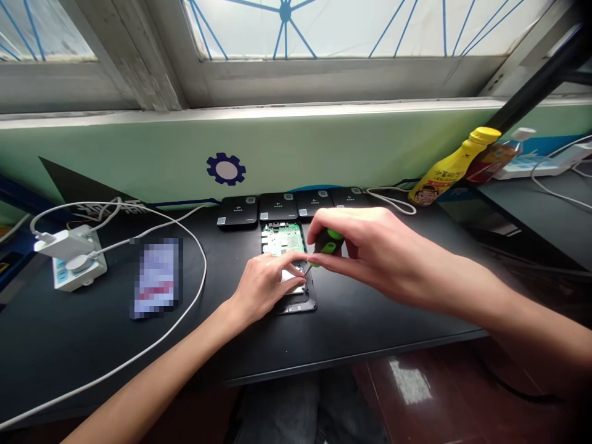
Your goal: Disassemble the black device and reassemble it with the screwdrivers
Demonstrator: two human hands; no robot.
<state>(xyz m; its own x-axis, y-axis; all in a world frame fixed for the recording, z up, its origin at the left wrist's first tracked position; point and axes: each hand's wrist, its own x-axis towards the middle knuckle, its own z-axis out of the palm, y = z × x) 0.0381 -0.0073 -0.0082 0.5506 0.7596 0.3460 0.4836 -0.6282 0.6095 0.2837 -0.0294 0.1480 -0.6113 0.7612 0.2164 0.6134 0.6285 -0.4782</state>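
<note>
Gripping a black-and-green screwdriver (329,242) in curled, closed fingers, the right hand (365,237) angles its thin metal shaft down to the right edge of an opened black rectangular device (303,305) with a green circuit board (282,237). The left hand (263,280) lies over the device's left side, its thumb and fingers bent and partly open near the shaft's tip; whether they pinch anything cannot be told. The device lies flat on the black tabletop (361,327), just in front of a row of four flat black boxes (238,211). White cables and a white power strip (81,271) are on the left, a yellow bottle (451,166) at the far right.
</note>
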